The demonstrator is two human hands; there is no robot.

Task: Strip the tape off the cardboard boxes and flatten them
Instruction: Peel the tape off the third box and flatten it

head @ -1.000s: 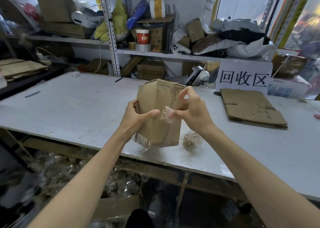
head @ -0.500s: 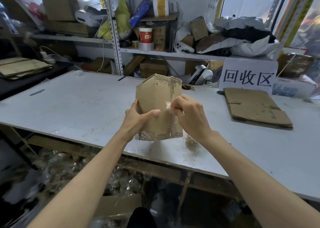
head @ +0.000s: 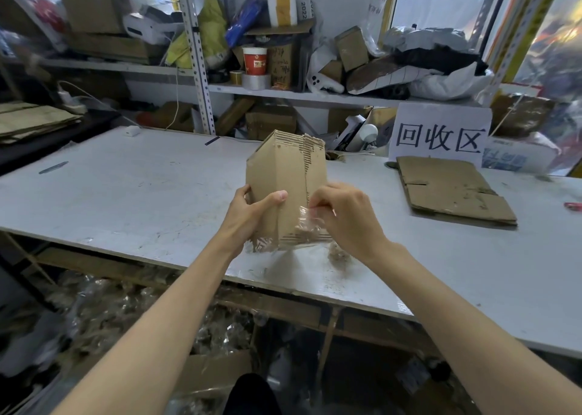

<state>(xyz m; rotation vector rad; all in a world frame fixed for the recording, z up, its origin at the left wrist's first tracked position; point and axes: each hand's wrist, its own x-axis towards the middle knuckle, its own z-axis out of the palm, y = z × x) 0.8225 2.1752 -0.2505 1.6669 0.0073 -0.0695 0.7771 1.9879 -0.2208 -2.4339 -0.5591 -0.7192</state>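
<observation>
A small brown cardboard box (head: 280,175) stands on end above the white table (head: 126,194), its torn corrugated edges showing at top and bottom. My left hand (head: 252,213) grips its left side, thumb across the front face. My right hand (head: 340,216) pinches a crumpled strip of clear tape (head: 304,222) that clings to the box's lower right seam. A wad of stripped tape (head: 338,254) lies on the table just below my right wrist.
A flattened cardboard box (head: 450,190) lies at the right, in front of a white sign (head: 441,134). Cluttered shelves (head: 283,90) stand behind the table. More flat cardboard (head: 31,121) is stacked far left. Plastic scraps (head: 126,313) lie under the table.
My right hand has dropped from the box's upper right to its lower right seam, drawing the tape down. The box has tipped a little more upright in my left hand.
</observation>
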